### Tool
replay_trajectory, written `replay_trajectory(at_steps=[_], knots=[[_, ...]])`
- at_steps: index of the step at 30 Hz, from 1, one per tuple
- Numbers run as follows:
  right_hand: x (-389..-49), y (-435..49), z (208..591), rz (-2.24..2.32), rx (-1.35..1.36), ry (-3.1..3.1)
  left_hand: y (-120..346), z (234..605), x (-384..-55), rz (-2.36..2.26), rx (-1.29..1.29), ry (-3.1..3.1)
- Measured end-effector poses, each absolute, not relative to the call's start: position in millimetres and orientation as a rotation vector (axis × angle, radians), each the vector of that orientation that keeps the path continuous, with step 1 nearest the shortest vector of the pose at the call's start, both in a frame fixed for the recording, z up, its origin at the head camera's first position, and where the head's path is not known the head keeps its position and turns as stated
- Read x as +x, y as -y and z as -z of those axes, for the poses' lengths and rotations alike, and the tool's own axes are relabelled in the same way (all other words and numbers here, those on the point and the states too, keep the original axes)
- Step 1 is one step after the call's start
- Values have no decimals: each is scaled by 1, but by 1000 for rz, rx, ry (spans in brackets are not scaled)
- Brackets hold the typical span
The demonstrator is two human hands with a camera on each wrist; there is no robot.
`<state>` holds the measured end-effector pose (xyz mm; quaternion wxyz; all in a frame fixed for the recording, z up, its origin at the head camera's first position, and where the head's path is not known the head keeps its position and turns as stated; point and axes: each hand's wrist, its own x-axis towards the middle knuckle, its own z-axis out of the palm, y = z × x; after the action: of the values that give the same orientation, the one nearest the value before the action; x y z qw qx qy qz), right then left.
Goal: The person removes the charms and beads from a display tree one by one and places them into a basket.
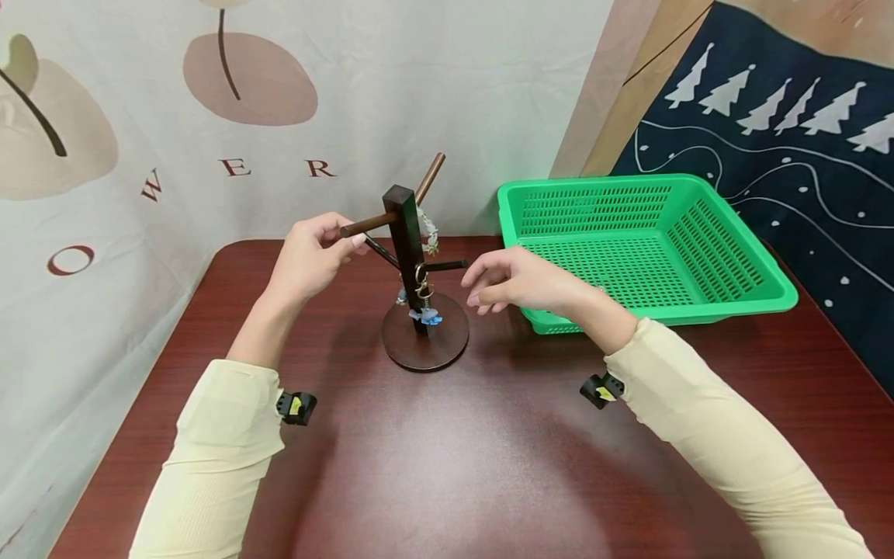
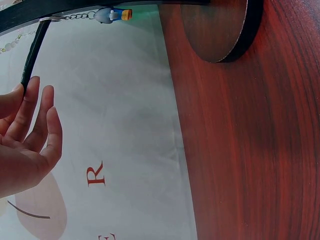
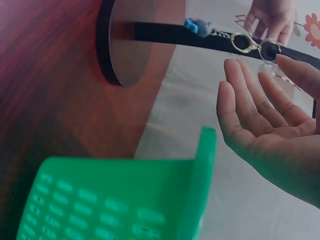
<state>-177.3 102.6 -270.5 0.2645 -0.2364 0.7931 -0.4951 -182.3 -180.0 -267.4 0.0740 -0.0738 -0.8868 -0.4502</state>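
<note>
A dark wooden stand with a round base and several pegs stands on the table. My left hand pinches the outer end of its lower left peg between thumb and forefinger; the other fingers are spread in the left wrist view. From that peg, close to the post, hangs a keychain with a small blue figure. My right hand, fingers loosely bent, holds nothing beside the tip of the lower right peg. A keychain with a blue charm hangs there by its metal rings.
A white beaded strand hangs from the upper back peg. To the right sits a green plastic basket, its near-left corner below my right forearm. A printed cloth hangs behind the reddish-brown table.
</note>
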Motion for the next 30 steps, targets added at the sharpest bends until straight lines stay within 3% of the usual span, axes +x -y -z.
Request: replay_trajectory(at_steps=[30], knots=[[-188,-60,288,1434,-602,-2125,180,266,-183,1357,-209,2676]])
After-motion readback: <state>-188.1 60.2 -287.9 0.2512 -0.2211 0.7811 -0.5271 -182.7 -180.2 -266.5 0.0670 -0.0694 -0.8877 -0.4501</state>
